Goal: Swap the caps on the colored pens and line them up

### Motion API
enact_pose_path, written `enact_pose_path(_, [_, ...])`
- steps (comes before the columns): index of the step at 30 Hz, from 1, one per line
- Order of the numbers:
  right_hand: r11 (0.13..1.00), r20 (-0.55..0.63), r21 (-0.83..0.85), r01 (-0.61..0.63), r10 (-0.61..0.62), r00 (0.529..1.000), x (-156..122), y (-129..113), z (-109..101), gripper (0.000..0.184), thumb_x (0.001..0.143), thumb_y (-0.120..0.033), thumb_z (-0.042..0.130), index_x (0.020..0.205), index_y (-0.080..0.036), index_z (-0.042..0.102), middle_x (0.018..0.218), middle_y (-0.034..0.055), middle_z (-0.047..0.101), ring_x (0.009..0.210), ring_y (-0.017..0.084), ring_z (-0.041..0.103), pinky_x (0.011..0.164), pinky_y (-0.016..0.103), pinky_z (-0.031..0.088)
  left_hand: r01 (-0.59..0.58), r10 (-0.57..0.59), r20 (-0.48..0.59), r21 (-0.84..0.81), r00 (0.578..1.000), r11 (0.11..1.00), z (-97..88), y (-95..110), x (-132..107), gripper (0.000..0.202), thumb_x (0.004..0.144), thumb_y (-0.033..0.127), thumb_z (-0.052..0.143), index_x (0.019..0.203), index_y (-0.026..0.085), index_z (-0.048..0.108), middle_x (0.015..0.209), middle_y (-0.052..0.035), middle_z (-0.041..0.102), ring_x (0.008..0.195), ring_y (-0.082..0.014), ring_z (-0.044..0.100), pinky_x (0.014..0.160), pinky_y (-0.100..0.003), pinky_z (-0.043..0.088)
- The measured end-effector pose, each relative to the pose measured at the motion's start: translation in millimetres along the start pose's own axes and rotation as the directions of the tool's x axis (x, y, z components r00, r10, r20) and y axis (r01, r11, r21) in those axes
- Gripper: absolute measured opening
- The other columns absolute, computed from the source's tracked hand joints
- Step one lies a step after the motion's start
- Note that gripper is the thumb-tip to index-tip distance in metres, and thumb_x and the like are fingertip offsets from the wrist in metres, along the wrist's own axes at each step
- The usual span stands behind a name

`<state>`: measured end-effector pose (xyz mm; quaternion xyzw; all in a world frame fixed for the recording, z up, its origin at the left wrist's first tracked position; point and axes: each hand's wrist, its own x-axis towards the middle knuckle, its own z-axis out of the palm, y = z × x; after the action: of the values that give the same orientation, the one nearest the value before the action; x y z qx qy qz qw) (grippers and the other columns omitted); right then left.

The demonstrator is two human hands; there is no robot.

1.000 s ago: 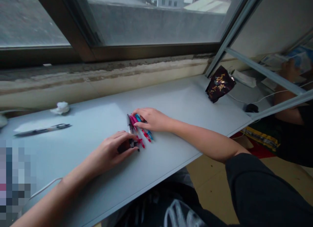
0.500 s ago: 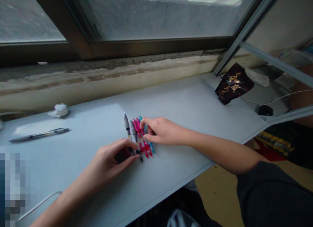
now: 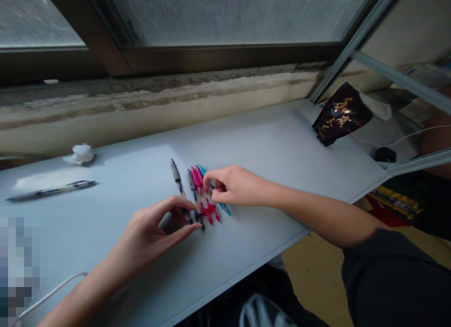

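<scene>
Several capped pens lie side by side on the white desk (image 3: 260, 144). My left hand (image 3: 158, 228) is at their near ends, thumb and index finger apart around the lower part of a grey pen (image 3: 176, 174). A second grey pen (image 3: 191, 180) lies just right of it, its black end by my left thumb tip. Beside that are two pink-red pens (image 3: 198, 175). My right hand (image 3: 229, 186) has thumb and index finger curled around the middle of a blue pen (image 3: 224, 208), partly hiding it. The blue pen slants away from the red ones at its near end.
Another grey pen (image 3: 52, 190) lies at the left, near a crumpled white tissue (image 3: 81, 154). A dark bag with gold lettering (image 3: 341, 113) stands by the metal frame at the right. A white cable (image 3: 52, 296) runs along the near left. The window wall borders the desk's back.
The blue pen's near end has swung right, away from the red pens. The leftmost grey pen now lies farther from its neighbour. The view has shifted slightly.
</scene>
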<state>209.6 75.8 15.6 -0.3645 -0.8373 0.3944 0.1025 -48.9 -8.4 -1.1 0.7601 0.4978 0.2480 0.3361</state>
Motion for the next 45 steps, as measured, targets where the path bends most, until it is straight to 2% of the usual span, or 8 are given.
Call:
enact_pose_path(5, [0.998, 0.014, 0.055, -0.015, 0.014, 1.0, -2, -1, -3, 0.016, 0.09, -0.017, 0.063, 0.103, -0.017, 0.074, 0.075, -0.0015, 0.065, 0.066, 0.014, 0.052, 0.07, 0.027, 0.037, 0.005, -0.004, -0.026, 0.023, 1.0, 1.0, -2.5, 1, -1, 0.03, 0.097, 0.052, 0.074, 0.099, 0.022, 0.077, 0.078, 0.0002, 0.077, 0.063, -0.0124, 0.069, 0.055, -0.016, 0.052])
enact_pose_path(15, [0.997, -0.025, 0.071, 0.012, -0.01, 1.0, -2, 0, -5, 0.014, 0.093, -0.015, 0.055, 0.103, -0.018, 0.064, 0.076, -0.0032, 0.057, 0.067, 0.013, 0.048, 0.071, 0.028, 0.036, -0.02, 0.022, 0.079, -0.025, 0.997, 0.999, -5.6, 6, 2, 0.021, 0.097, 0.043, 0.074, 0.096, 0.022, 0.077, 0.075, 0.0023, 0.074, 0.06, -0.0107, 0.065, 0.057, -0.017, 0.052])
enact_pose_path(20, [0.998, 0.002, 0.066, 0.001, -0.002, 1.0, -2, 0, -7, 0.009, 0.096, -0.016, 0.055, 0.102, -0.019, 0.062, 0.076, -0.0038, 0.056, 0.067, 0.014, 0.049, 0.071, 0.028, 0.036, 0.001, 0.001, 0.066, -0.043, 0.998, 0.999, -4.0, 6, 3, 0.025, 0.094, 0.045, 0.077, 0.105, 0.022, 0.076, 0.064, 0.0057, 0.064, 0.055, -0.0111, 0.06, 0.051, -0.017, 0.047])
enact_pose_path(26, [1.0, 0.076, 0.002, 0.016, -0.016, 0.997, -3, -2, -12, 0.004, 0.099, -0.018, 0.06, 0.101, -0.018, 0.064, 0.076, -0.003, 0.057, 0.068, 0.014, 0.05, 0.072, 0.028, 0.035, -0.002, 0.004, 0.118, -0.011, 0.993, 1.0, -3.9, 6, 3, 0.023, 0.098, 0.044, 0.071, 0.099, 0.021, 0.077, 0.072, 0.0019, 0.071, 0.058, -0.0111, 0.062, 0.054, -0.018, 0.049])
enact_pose_path(32, [0.999, 0.106, -0.014, 0.039, -0.038, 0.994, -4, -2, -15, 0.005, 0.099, -0.016, 0.061, 0.1, -0.018, 0.065, 0.076, -0.0027, 0.058, 0.069, 0.014, 0.051, 0.072, 0.027, 0.035, 0.01, -0.007, 0.144, -0.021, 0.99, 1.0, -4.9, 10, 5, 0.024, 0.098, 0.045, 0.07, 0.098, 0.022, 0.077, 0.067, 0.0033, 0.068, 0.056, -0.0115, 0.06, 0.053, -0.019, 0.048])
enact_pose_path(34, [0.999, 0.1, -0.002, 0.032, -0.032, 0.994, -5, -1, -14, 0.003, 0.101, -0.019, 0.062, 0.102, -0.018, 0.065, 0.075, -0.0034, 0.057, 0.069, 0.014, 0.05, 0.071, 0.027, 0.034, -0.008, 0.009, 0.154, -0.012, 0.988, 1.0, -5.2, 10, 4, 0.023, 0.1, 0.044, 0.069, 0.097, 0.022, 0.077, 0.071, 0.0021, 0.071, 0.058, -0.0118, 0.062, 0.054, -0.019, 0.048])
enact_pose_path(39, [1.0, 0.059, 0.019, 0.02, -0.021, 0.998, -4, 2, -13, 0.015, 0.107, -0.032, 0.064, 0.104, -0.018, 0.064, 0.074, -0.0038, 0.056, 0.068, 0.014, 0.05, 0.07, 0.028, 0.034, -0.022, 0.023, 0.178, -0.008, 0.984, 1.0, -3.9, 9, 2, 0.022, 0.103, 0.041, 0.066, 0.098, 0.023, 0.076, 0.071, 0.0021, 0.069, 0.058, -0.0121, 0.06, 0.055, -0.02, 0.048])
enact_pose_path(45, [0.994, -0.013, 0.11, 0.003, -0.001, 1.0, -3, -1, -11, 0.007, 0.1, -0.021, 0.064, 0.099, -0.019, 0.057, 0.076, -0.0046, 0.057, 0.067, 0.013, 0.05, 0.071, 0.028, 0.036, -0.039, 0.039, 0.191, -0.002, 0.981, 0.999, 0.4, 9, 1, 0.029, 0.101, 0.05, 0.072, 0.108, 0.023, 0.077, 0.077, 0.0002, 0.072, 0.062, -0.0144, 0.064, 0.058, -0.023, 0.051])
